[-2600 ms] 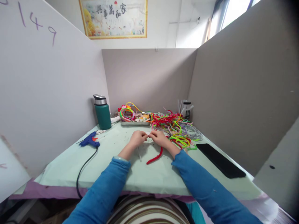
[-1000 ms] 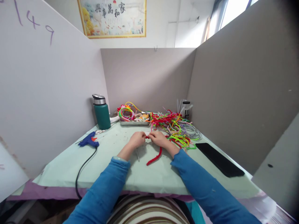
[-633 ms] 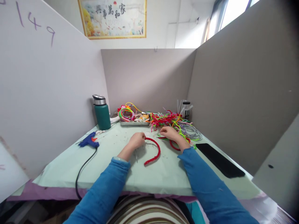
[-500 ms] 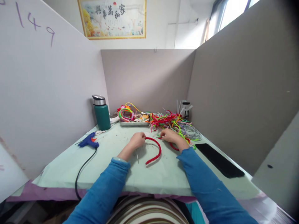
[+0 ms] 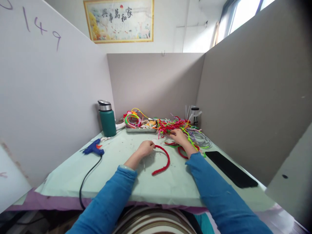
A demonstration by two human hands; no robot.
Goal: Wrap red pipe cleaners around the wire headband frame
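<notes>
Red, fuzzy strip (image 5: 168, 159) at the frame's centre, bent into a smooth C over the pale, wrinkled table cover (image 5: 170, 191), clamped at its upper end between the fingers of the left hand (image 5: 146, 148). Drawn away from it since a second ago: right hand (image 5: 179, 136), stretched palm-down to the tangled, many-coloured pile (image 5: 174, 124) right of centre; cannot tell closed fingers from parted ones.

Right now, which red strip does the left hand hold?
The curved strip nearest the camera, its end pinched in the left hand; other red strips lie apart.
</notes>
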